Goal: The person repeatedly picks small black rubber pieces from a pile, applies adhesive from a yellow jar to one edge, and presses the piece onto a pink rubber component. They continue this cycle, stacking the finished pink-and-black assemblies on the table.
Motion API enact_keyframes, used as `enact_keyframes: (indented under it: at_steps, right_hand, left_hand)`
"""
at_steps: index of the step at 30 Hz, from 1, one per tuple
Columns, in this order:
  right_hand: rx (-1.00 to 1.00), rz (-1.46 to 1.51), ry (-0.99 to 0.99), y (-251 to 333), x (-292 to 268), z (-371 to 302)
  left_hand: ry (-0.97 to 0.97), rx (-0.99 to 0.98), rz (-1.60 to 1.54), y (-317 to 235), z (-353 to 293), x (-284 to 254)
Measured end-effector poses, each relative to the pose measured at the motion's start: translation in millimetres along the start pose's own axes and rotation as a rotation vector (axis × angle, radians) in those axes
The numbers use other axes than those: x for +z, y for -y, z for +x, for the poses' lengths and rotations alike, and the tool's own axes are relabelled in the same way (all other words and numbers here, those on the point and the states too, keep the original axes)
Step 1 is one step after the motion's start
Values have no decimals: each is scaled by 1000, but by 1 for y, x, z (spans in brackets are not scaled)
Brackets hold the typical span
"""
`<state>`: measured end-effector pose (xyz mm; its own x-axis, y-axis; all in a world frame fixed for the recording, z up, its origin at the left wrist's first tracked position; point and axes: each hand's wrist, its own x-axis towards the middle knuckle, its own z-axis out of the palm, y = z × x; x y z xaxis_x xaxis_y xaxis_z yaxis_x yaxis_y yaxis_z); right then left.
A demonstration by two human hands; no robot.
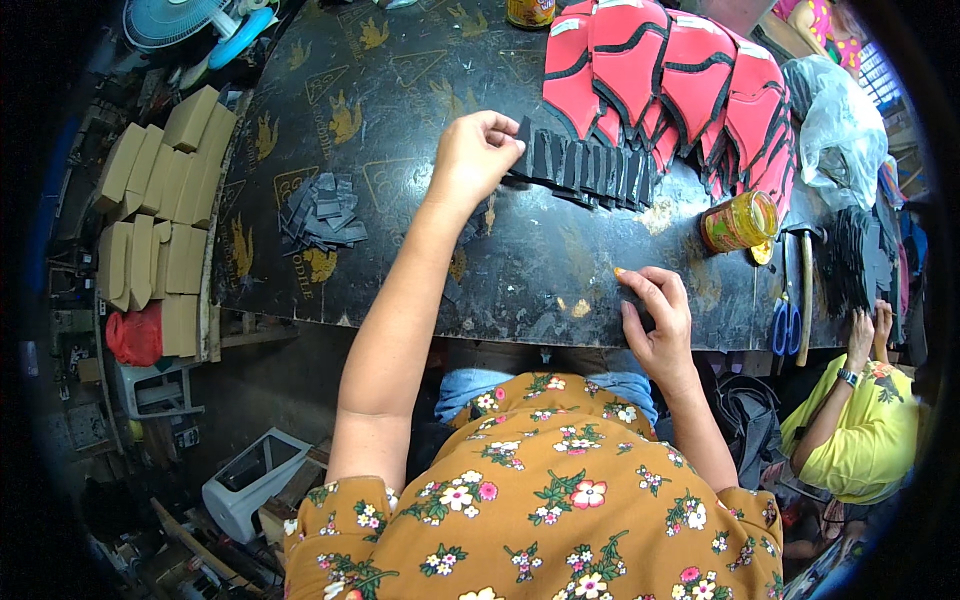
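Note:
My left hand point(472, 158) reaches over the dark table with thumb and fingers closed on a small black strip point(524, 130). That strip stands tilted at the left end of a row of overlapping black strips point(590, 170). Nearer the table's front edge, my right hand point(660, 318) hovers with thumb and index finger apart and nothing visible between them. A yellow-orange smear marks its index fingertip. Up and to the right of this hand, a glass jar point(738, 222) with yellowish contents lies tilted, with a small yellow-smeared lid point(762, 252) beside it.
Red black-trimmed panels point(690, 75) are piled at the back right, next to a plastic bag point(835, 125). Loose grey-black pieces point(322, 214) lie left. Blue-handled scissors point(786, 325) and a hammer point(805, 300) lie right. A co-worker in yellow point(860, 430) handles stacked black pieces point(848, 262).

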<state>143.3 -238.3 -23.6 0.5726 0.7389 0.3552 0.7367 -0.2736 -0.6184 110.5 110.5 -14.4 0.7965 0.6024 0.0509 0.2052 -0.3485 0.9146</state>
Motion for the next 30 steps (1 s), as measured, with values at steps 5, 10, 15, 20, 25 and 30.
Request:
enact_keyframes:
  at_steps: [5, 10, 15, 20, 25, 30]
  right_hand:
    - [-33, -8, -4, 0, -2, 1]
    - [-37, 6, -26, -1, 1, 0]
    - [-22, -6, -29, -1, 3, 0]
    - [-27, -3, -33, -2, 2, 0]
    - [-15, 26, -12, -3, -1, -1]
    - [67, 129, -24, 0, -26, -4]
  left_hand:
    - [-141, 71, 263, -7, -13, 15]
    - [-321, 229, 231, -9, -31, -20]
    - [-296, 300, 393, 16, -76, -88]
    - [-43, 405, 475, 32, -132, -51]
    - [-148, 349, 457, 27, -134, -11]
    - [-56, 322, 491, 20, -128, -36]
